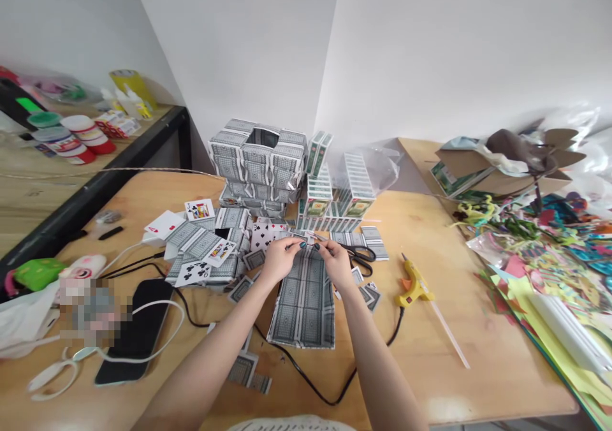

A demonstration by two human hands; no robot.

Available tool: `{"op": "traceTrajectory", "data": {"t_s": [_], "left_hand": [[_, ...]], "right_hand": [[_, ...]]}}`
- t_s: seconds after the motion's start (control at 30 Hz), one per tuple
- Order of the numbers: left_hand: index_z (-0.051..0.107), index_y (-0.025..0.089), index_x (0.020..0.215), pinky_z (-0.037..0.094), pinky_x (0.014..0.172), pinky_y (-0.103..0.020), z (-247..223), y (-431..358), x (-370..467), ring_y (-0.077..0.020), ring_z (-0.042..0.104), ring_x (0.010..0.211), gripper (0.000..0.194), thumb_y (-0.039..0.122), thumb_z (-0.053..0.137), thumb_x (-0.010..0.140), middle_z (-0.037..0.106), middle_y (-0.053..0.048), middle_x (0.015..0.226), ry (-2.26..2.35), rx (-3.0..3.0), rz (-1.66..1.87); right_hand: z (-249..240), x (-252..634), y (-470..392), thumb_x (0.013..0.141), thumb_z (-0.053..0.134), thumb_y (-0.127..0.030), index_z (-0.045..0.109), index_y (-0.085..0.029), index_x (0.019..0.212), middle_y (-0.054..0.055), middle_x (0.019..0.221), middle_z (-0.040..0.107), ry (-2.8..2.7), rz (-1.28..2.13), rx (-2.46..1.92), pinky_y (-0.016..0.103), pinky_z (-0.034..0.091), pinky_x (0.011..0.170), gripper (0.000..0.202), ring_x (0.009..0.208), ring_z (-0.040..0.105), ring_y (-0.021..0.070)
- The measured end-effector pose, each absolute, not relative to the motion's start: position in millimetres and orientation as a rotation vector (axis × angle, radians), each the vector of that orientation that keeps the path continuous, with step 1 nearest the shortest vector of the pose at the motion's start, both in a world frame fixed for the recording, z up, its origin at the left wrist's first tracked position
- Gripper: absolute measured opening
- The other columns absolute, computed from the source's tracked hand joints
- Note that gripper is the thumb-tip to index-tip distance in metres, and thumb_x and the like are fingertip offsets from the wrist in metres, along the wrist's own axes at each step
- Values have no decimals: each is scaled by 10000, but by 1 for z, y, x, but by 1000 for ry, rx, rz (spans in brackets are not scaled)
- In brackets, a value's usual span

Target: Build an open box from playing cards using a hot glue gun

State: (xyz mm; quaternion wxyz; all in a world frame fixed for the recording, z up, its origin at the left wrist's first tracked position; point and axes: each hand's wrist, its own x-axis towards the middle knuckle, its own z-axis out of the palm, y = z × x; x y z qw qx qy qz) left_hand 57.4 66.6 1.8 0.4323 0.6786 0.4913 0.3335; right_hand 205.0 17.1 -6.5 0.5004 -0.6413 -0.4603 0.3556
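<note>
A panel of joined playing cards (303, 303) lies back-up on the counter (478, 354), its long axis running from the person's body away toward the wall. Both hands meet at its far edge: the left hand (280, 259) and the right hand (336, 262) each pinch narrowly on a small card piece (310, 236) held at that edge, so the panel extends toward the body from either grip, equally near to both. Just right of the right grip lie black scissors (361, 255); farther right, a yellow glue gun (415, 287). Beyond the grips stands a box built of cards (258, 157); loose cards (205, 252) lie to the left.
</note>
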Motion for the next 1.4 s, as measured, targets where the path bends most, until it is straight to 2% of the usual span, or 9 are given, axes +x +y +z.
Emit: {"op": "traceTrajectory", "data": {"t_s": [0.43, 0.73, 0.87, 1.0, 1.4], "left_hand": [[694, 195, 820, 486, 812, -321, 3, 64, 62, -178, 635, 833, 192, 208, 508, 772, 705, -29, 886, 1232, 1675, 865], [693, 186, 804, 485, 815, -311, 3, 63, 62, -177, 636, 835, 192, 171, 505, 771, 704, -32, 885, 1258, 1703, 869], [692, 185, 792, 487, 810, -308, 3, 62, 62, -172, 636, 828, 183, 165, 512, 767, 704, -31, 877, 1258, 1691, 897], [693, 194, 789, 492, 801, -312, 2, 61, 61, -174, 639, 820, 170, 189, 525, 765, 707, -26, 863, 1260, 1671, 906], [696, 197, 792, 496, 808, -326, 1, 62, 64, -177, 642, 832, 200, 151, 504, 760, 709, -30, 866, 1300, 1681, 899]], "right_hand": [[-1, 201, 17, 752, 464, -299, 535, -196, 693, 13, 681, 589, -1217, 768, -1628, 280, 398, 686, 139, 702, 527, 179], [0, 205, 19, 755, 452, -282, 528, -190, 696, 10, 689, 572, -1282, 821, -1595, 272, 412, 664, 133, 693, 537, 168], [2, 207, 18, 696, 512, -233, 578, -179, 752, 21, 770, 620, -1336, 858, -1566, 285, 425, 727, 102, 757, 567, 175], [0, 207, 17, 634, 507, -154, 602, -174, 774, 19, 779, 635, -1347, 850, -1577, 292, 434, 744, 171, 765, 577, 176], [0, 208, 19, 623, 463, -109, 608, -183, 796, 31, 839, 653, -1409, 806, -1561, 312, 440, 799, 237, 832, 594, 181]]}}
